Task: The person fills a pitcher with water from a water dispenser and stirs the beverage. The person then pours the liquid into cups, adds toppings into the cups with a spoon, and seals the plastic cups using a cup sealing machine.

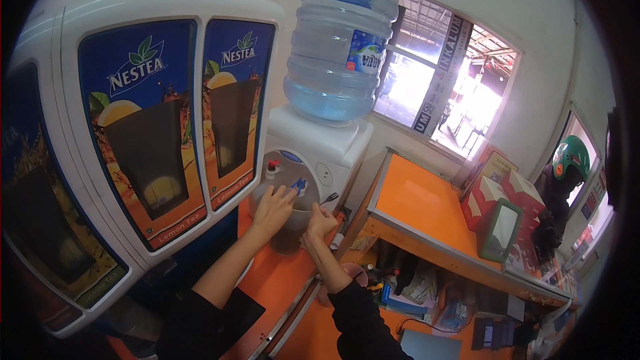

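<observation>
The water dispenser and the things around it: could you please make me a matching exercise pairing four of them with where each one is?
Things:
1. large water bottle
2. left hand
3. right hand
4. mirror with green frame

Places:
A. on the orange counter, by the red boxes
B. upside down on top of the white dispenser
C. at the blue tap
D. holding a thin dark handle under the taps

Pairs: 1-B, 2-C, 3-D, 4-A
</observation>
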